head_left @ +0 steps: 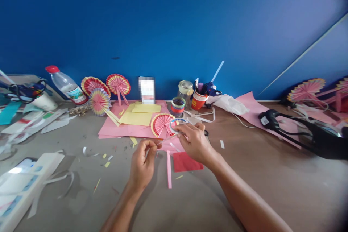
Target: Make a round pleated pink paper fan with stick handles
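Fingers of my right hand (pixel 196 142) are closed on a roll of clear tape (pixel 171 127), seen as a thin ring. From the roll a narrow tape strip (pixel 166 140) stretches down to my left hand (pixel 142 165), whose thumb and forefinger pinch its end. Just behind the hands lies a pleated pink paper fan (pixel 161 124) with a red and yellow rim, partly covered by the roll and right hand. Below the strip a folded pink paper stick (pixel 169 174) rests on the table. Red paper (pixel 188 162) lies flat beneath my right hand.
Pink sheets and yellow paper (pixel 136 118) lie behind, with a phone (pixel 146 90) upright at the wall. Finished fans (pixel 118 84) and a bottle (pixel 69 87) stand left. A red cup (pixel 199 101) of tools stands right, near a black strapped device (pixel 293 130). A white power strip (pixel 40 170) lies front left.
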Motion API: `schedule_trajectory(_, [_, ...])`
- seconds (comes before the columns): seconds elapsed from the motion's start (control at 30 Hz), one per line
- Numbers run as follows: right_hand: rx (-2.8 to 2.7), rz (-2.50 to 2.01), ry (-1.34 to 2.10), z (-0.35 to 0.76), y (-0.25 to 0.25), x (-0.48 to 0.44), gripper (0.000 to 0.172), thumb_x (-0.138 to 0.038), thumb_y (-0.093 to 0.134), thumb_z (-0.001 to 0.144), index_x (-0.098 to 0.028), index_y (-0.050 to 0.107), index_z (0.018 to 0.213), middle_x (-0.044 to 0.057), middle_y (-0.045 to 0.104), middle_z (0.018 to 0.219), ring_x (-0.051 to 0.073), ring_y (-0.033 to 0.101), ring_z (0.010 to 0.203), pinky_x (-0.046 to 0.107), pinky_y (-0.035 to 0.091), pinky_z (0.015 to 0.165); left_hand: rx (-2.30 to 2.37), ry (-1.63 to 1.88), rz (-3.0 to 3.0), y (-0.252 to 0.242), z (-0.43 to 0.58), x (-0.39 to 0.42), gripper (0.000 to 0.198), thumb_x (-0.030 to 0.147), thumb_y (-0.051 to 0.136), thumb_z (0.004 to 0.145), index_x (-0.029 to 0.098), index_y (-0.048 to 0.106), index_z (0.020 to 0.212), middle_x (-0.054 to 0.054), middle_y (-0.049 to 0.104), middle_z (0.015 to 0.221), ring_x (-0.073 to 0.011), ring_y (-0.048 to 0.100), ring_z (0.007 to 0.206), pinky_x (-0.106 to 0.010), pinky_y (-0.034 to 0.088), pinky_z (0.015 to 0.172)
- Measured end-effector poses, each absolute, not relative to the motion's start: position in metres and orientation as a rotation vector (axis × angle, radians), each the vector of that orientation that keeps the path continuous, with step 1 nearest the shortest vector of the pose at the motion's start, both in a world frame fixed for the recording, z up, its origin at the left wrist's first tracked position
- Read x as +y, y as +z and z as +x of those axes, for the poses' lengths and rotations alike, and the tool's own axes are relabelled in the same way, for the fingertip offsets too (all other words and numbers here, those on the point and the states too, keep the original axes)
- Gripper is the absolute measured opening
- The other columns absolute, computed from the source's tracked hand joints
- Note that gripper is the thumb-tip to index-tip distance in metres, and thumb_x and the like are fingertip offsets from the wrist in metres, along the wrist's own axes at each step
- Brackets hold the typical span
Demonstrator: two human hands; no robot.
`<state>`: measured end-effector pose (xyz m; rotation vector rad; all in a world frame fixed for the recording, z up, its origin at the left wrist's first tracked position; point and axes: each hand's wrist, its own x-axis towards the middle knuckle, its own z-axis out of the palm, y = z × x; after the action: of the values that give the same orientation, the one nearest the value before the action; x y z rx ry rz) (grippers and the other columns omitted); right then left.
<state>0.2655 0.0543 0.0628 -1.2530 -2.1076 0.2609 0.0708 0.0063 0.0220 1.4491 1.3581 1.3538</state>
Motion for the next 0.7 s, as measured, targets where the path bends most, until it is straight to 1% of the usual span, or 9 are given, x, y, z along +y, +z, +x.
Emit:
schedule_trajectory(0.13, [-2.024,-1.249,0.368,0.262,0.064,0.053,0.032,-0.006,0.048,0.073,-0.022,0.063,0.096,0.001,0.071,0.089,0.016,0.062,0.074,0.033,0.029,0.078,1.304,1.384,1.329,0.021,0.072,0.007,0.021,0.039,0.054,0.086,0.018,0.051,0.084,-0.008,0.068,0.087,-0.0194,0.066,0.086,-0.028,0.048,0.073])
schedule_trajectory(0.2, [-2.005,-1.253,0.379,0.261,0.064,0.052,0.035,-0.006,0.047,0.071,-0.023,0.064,0.096,0.001,0.071,0.085,0.015,0.062,0.069,0.034,0.029,0.079,1.258,1.397,1.272,0.022,0.073,0.007,0.021,0.039,0.055,0.085,0.018,0.050,0.084,-0.007,0.068,0.087,-0.0191,0.066,0.085,-0.028,0.048,0.072])
schedule_trajectory(0.3, [-1.960,-1.250,0.362,0.258,0.063,0.050,0.037,-0.005,0.046,0.068,-0.023,0.067,0.092,0.000,0.071,0.077,0.014,0.060,0.065,0.035,0.028,0.078,1.219,1.399,1.226,0.023,0.073,0.008,0.022,0.039,0.056,0.085,0.018,0.050,0.083,-0.006,0.067,0.088,-0.0186,0.066,0.083,-0.027,0.048,0.070])
schedule_trajectory(0.47, [-1.850,-1.229,0.365,0.253,0.060,0.047,0.038,-0.004,0.045,0.066,-0.024,0.070,0.086,-0.002,0.071,0.076,0.013,0.058,0.063,0.035,0.028,0.077,1.191,1.395,1.208,0.023,0.075,0.008,0.023,0.040,0.056,0.085,0.018,0.049,0.082,-0.005,0.065,0.084,-0.0178,0.065,0.082,-0.026,0.047,0.070])
schedule_trajectory(0.6, [-1.694,-1.280,0.522,0.252,0.062,0.045,0.033,-0.009,0.045,0.069,-0.024,0.070,0.084,-0.001,0.071,0.076,0.015,0.059,0.067,0.035,0.033,0.080,1.148,1.378,1.297,0.025,0.078,0.003,0.020,0.038,0.050,0.089,0.018,0.049,0.084,-0.004,0.062,0.085,-0.0156,0.062,0.081,-0.028,0.046,0.074])
schedule_trajectory(0.7, [-1.550,-1.249,0.742,0.253,0.065,0.044,0.030,-0.013,0.044,0.070,-0.021,0.069,0.084,0.000,0.070,0.075,0.015,0.061,0.066,0.031,0.040,0.072,1.086,1.377,1.434,0.027,0.081,0.000,0.017,0.033,0.045,0.092,0.019,0.048,0.083,-0.003,0.059,0.084,-0.0142,0.058,0.078,-0.028,0.044,0.076])
